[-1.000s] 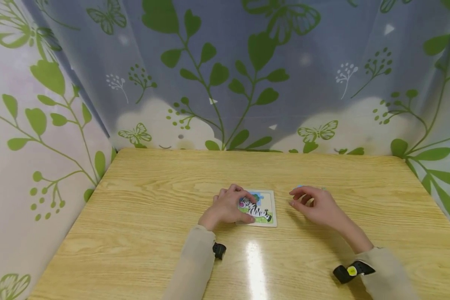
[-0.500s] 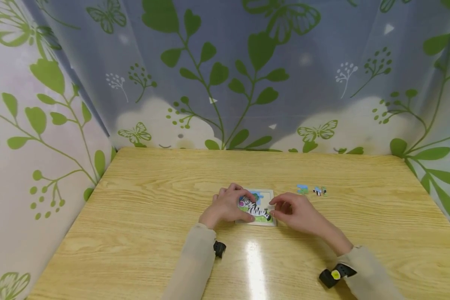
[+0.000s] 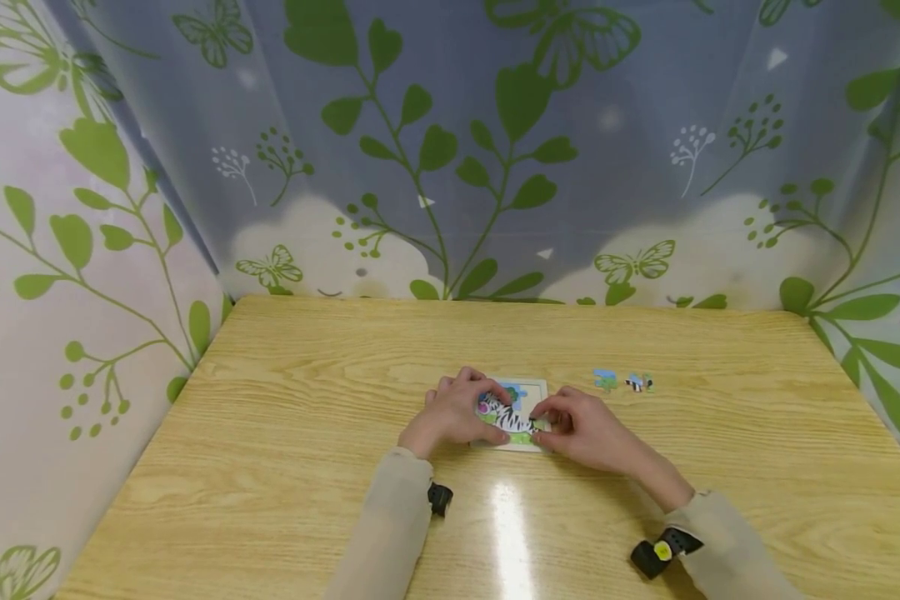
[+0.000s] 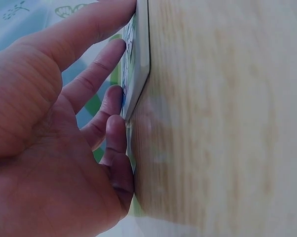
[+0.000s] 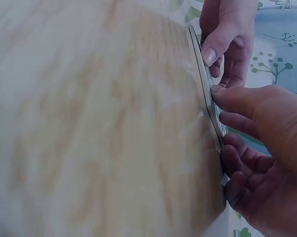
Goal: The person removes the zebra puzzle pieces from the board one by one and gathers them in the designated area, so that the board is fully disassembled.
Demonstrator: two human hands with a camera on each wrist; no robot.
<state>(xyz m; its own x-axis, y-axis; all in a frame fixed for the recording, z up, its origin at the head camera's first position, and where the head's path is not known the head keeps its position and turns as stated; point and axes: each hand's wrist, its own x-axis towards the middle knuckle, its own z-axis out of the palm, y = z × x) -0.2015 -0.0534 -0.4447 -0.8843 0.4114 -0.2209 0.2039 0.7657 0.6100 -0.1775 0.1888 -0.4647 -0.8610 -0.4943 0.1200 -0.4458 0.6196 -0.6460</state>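
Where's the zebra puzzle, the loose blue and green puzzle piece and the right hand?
Zebra puzzle (image 3: 512, 420): head view, zebra's striped body.
Loose blue and green puzzle piece (image 3: 606, 380): head view, its middle.
Right hand (image 3: 588, 428): head view, middle of the hand.

Bright glare streak (narrow) on tabletop (image 3: 322, 383)

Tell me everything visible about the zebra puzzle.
The zebra puzzle is a squarish board with a pale border, lying flat on the wood-grain table. Its picture shows a black-and-white striped zebra over green, with blue above and a pink patch at the left. A plain cream area at the upper right looks unfilled. It may be wood or card; the views don't settle it. The left hand rests on its left side, hiding part of it; the right hand touches its right side.
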